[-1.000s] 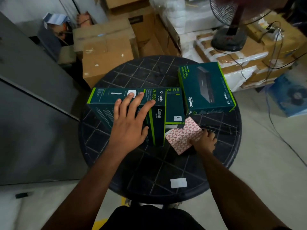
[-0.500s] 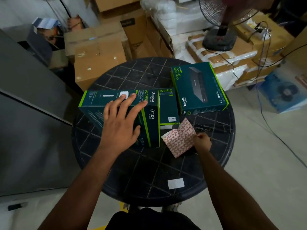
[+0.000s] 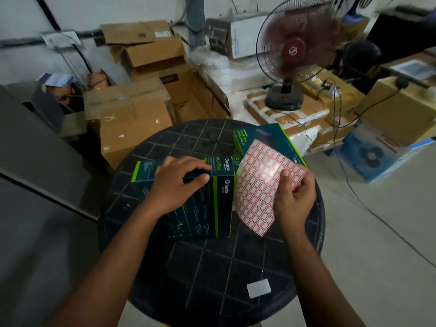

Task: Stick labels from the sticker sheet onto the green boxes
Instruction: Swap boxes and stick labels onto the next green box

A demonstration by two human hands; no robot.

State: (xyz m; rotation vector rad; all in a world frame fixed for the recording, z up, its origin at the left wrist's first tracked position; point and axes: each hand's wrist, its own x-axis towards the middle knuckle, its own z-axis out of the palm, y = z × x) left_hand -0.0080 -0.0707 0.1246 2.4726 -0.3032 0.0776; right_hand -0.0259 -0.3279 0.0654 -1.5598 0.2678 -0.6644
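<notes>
Your right hand [image 3: 293, 197] pinches the sticker sheet [image 3: 262, 182] by its right edge, thumb on the printed face, and holds it lifted above the round black table [image 3: 212, 267], just beside the near green box [image 3: 207, 199]. Your left hand [image 3: 175, 182] lies on top of that box with fingers curled over its upper edge and the thumb along the front, so it holds the box steady.

The risks, as I judge them: the sheet is held by only 1 edge and already curves, and a fan [image 3: 295, 48] is turning behind the table, so the free part can flap or fold onto itself. If you peel with only 1 hand, a label can tear or curl and stick to your finger. If you take your left hand away for peeling, the upright box can tip when you press the label.

Count: I see 3 green boxes, the near one, a far green box [image 3: 278, 138] lying flat behind the sheet, and a third box [image 3: 236, 159] between them, mostly hidden. There is 1 sticker sheet, and 1 loose white label [image 3: 258, 288] lies on the table near you.
</notes>
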